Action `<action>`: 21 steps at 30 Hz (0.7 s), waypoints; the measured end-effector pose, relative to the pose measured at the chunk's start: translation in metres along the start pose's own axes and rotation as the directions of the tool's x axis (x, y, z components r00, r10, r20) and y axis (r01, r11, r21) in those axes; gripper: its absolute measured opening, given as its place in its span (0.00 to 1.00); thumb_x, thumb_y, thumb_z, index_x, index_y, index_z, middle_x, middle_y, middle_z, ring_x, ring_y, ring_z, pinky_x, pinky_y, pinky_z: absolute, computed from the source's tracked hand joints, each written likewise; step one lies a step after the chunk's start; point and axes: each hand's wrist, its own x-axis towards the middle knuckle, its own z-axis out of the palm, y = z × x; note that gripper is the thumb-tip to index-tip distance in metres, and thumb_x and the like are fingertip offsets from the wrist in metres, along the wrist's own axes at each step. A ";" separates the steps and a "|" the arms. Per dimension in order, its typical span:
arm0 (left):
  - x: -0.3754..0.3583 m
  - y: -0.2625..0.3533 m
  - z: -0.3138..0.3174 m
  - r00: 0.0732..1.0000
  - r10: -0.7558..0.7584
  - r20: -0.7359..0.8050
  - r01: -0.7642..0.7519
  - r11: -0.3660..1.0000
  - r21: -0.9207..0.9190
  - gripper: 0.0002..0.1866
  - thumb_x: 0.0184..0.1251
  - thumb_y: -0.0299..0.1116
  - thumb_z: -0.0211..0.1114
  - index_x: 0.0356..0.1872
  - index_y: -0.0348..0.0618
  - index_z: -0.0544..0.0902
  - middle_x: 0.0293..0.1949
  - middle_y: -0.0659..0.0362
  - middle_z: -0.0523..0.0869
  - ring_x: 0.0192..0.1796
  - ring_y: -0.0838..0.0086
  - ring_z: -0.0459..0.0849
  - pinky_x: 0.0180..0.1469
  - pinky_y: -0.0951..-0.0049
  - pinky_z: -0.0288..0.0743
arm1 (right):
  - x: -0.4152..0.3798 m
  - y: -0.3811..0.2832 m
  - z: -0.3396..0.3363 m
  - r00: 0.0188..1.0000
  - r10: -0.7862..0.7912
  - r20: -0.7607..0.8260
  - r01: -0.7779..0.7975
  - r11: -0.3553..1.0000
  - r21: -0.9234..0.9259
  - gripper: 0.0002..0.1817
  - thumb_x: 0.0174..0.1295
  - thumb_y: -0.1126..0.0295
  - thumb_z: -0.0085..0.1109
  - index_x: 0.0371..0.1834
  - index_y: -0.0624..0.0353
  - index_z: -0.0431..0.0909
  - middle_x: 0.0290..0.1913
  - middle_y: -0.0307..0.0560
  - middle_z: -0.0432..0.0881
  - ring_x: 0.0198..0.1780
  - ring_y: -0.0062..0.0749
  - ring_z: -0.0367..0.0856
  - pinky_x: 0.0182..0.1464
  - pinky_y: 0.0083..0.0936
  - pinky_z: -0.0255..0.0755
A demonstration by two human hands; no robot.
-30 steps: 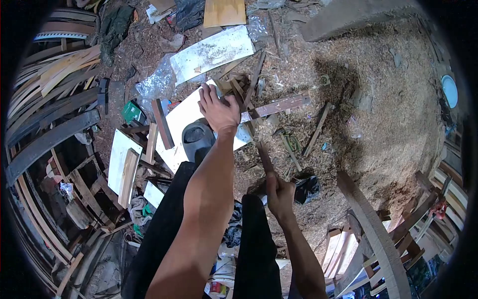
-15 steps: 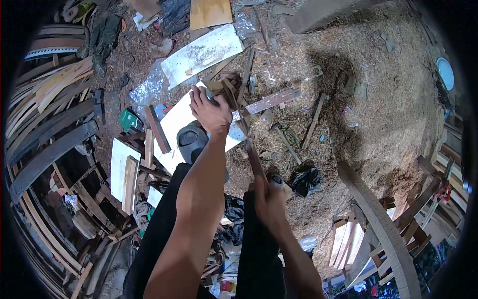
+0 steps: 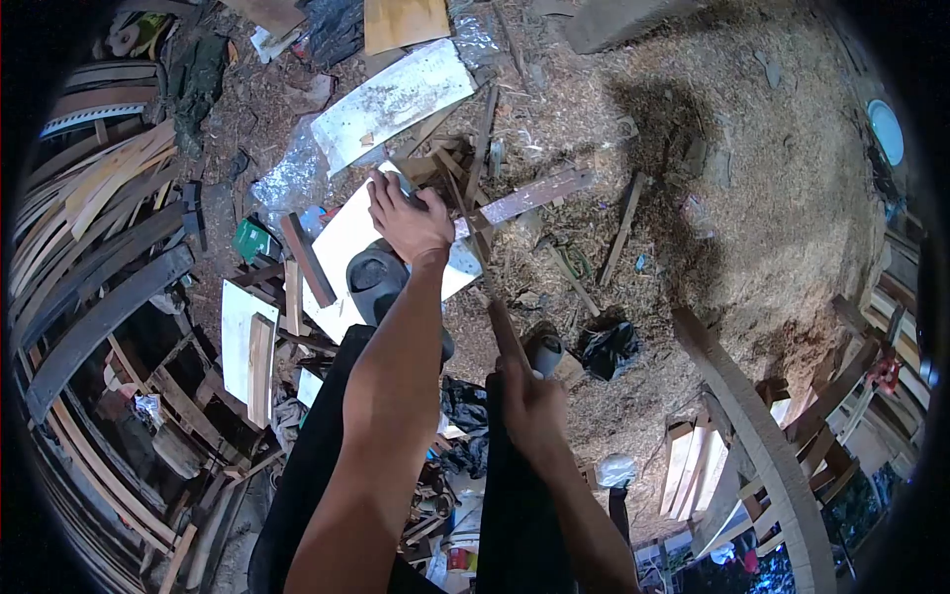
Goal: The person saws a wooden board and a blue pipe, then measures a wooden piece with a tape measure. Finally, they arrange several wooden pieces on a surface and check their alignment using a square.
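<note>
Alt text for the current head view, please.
A person's right hand grips a long wooden-handled tool, while the left hand reaches down over a white board. Wood pieces and sawdust lie around.

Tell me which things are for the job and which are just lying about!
Seem part of the job:
left hand, over the white board
right hand, holding the long tool
painted strip

Probably just lying about:
black plastic bag
green box
yellowish board

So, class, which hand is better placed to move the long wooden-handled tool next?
Likely the right hand: it grips the long wooden-handled tool by its near end. The left hand lies farther forward, over the white board; what it rests on is unclear.
</note>
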 end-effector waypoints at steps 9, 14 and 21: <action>0.006 0.002 -0.002 1.000 0.026 0.004 -0.026 1.000 -0.001 0.29 0.57 0.37 0.56 0.60 0.31 0.74 0.71 0.47 0.66 0.74 0.54 0.60 0.74 0.52 0.49 | 0.150 -0.045 0.049 0.993 -0.045 -0.107 0.045 0.999 -0.006 0.32 0.70 0.49 0.48 0.22 0.71 0.78 0.18 0.68 0.73 0.25 0.61 0.80 0.29 0.46 0.69; -0.004 -0.001 -0.004 1.000 -0.013 0.009 0.013 1.000 -0.024 0.28 0.57 0.36 0.55 0.59 0.31 0.74 0.70 0.46 0.67 0.73 0.53 0.61 0.74 0.52 0.50 | 0.026 -0.003 0.004 0.998 0.010 0.058 -0.009 0.999 -0.031 0.21 0.71 0.59 0.48 0.63 0.52 0.74 0.31 0.67 0.82 0.35 0.59 0.84 0.36 0.44 0.78; 0.001 0.004 -0.005 1.000 0.011 0.019 -0.011 1.000 -0.004 0.29 0.57 0.37 0.55 0.59 0.31 0.73 0.70 0.46 0.66 0.73 0.53 0.61 0.73 0.52 0.51 | 0.084 0.000 0.031 0.998 -0.068 -0.007 0.067 0.992 -0.111 0.23 0.70 0.53 0.48 0.42 0.65 0.82 0.23 0.66 0.80 0.30 0.64 0.82 0.33 0.49 0.75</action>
